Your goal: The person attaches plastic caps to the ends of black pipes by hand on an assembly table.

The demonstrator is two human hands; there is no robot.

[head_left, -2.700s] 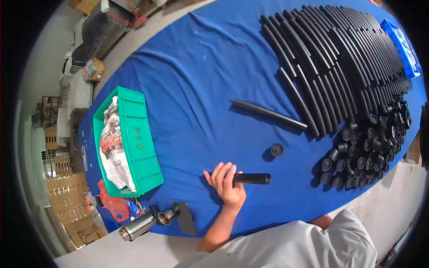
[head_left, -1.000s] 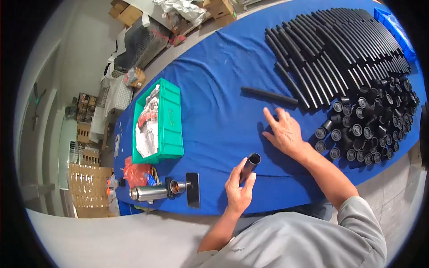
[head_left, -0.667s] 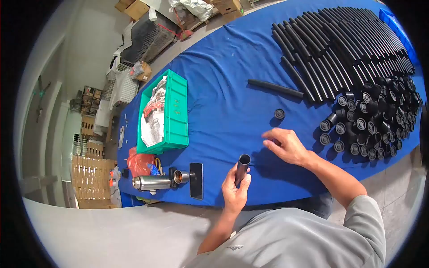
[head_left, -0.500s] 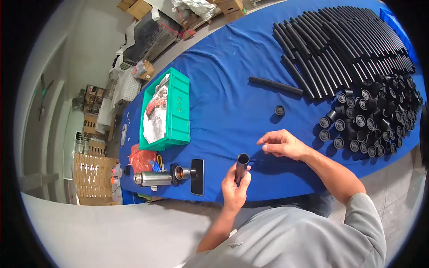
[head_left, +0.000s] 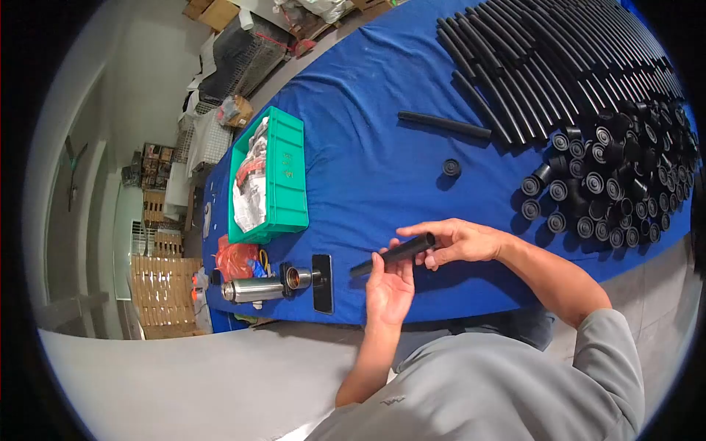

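Left hand (head_left: 390, 295) clamped on black tube (head_left: 409, 250) mid-length; right hand (head_left: 468, 242) clamped at its right end.

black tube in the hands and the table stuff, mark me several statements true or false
1. The black tube lies between the left thumb and fingers. True.
2. The right hand is inside the green crate. False: it is at one end of the tube.
3. One round black cap lies apart from the heap of fittings. True.
4. The steel flask stands upright. False: it lies on its side.
5. The phone lies on the blue cloth. True.
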